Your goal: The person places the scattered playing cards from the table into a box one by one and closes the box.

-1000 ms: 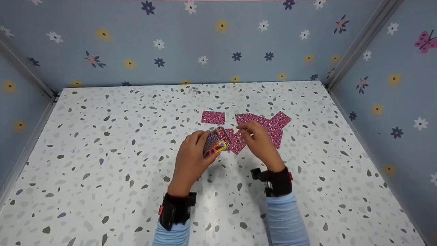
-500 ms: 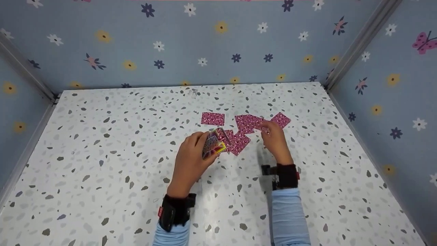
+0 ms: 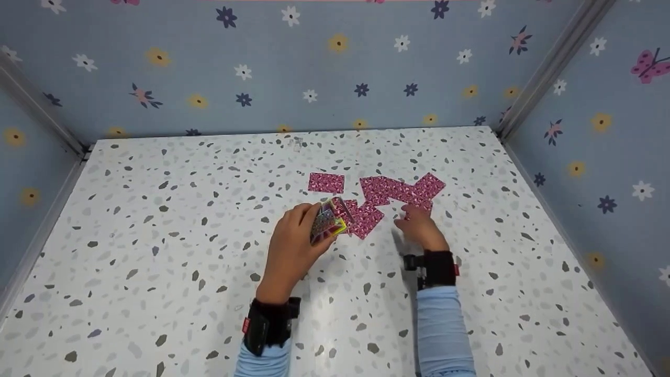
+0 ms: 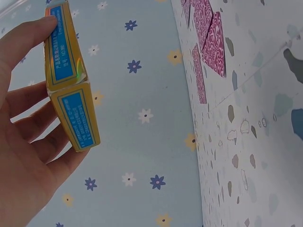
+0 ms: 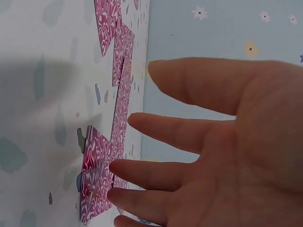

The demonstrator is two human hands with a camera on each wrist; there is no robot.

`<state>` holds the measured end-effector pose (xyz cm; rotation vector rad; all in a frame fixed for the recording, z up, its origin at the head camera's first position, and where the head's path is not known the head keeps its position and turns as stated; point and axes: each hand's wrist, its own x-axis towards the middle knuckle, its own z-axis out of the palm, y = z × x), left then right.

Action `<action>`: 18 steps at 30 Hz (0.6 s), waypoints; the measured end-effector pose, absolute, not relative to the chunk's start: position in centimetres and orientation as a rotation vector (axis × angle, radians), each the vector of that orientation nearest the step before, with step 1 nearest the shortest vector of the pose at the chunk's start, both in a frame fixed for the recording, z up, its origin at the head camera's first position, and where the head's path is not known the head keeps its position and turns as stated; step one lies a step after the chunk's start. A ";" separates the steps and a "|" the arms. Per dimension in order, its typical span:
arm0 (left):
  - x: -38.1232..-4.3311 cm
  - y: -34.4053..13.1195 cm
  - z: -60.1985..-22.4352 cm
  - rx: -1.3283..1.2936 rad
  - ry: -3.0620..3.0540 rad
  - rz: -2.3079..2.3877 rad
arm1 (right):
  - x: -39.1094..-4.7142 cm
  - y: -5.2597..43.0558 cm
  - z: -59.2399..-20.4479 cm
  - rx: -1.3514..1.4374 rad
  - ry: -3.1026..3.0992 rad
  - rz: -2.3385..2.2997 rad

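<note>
My left hand point(image 3: 293, 243) grips a small card box point(image 3: 330, 222), its fingers and thumb on the box's sides. In the left wrist view the box point(image 4: 71, 80) shows yellow edges and blue printed panels. A pink patterned surface shows at its upper end in the head view. My right hand point(image 3: 423, 230) is beside the spread pink playing cards point(image 3: 400, 189), overlapping the nearest one. The right wrist view has the fingers apart and straight, holding nothing, with a pink card point(image 5: 97, 175) by the fingertips. Whether they touch it I cannot tell.
A single pink card point(image 3: 326, 183) lies apart behind the box, and more overlapping cards point(image 3: 366, 220) lie between the hands. All rest on a white speckled tabletop point(image 3: 183, 251). Blue flowered panels point(image 3: 314, 63) stand at the back and sides.
My right hand has moved away from the box to the right, over the cards, and then slightly back toward me. The left hand and box have stayed about where they were.
</note>
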<state>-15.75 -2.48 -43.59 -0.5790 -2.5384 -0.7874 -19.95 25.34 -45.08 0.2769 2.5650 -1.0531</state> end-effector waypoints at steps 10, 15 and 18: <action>-15.8 -2.5 -43.6 -0.581 -2.531 -0.799 | -19.7 23.8 -45.0 0.123 2.588 -0.860; -15.8 -2.5 -43.6 -0.577 -2.536 -0.804 | -19.2 23.0 -44.5 0.044 2.578 -0.827; -15.8 -2.6 -43.6 -0.575 -2.531 -0.804 | -18.9 22.7 -43.9 0.004 2.565 -0.794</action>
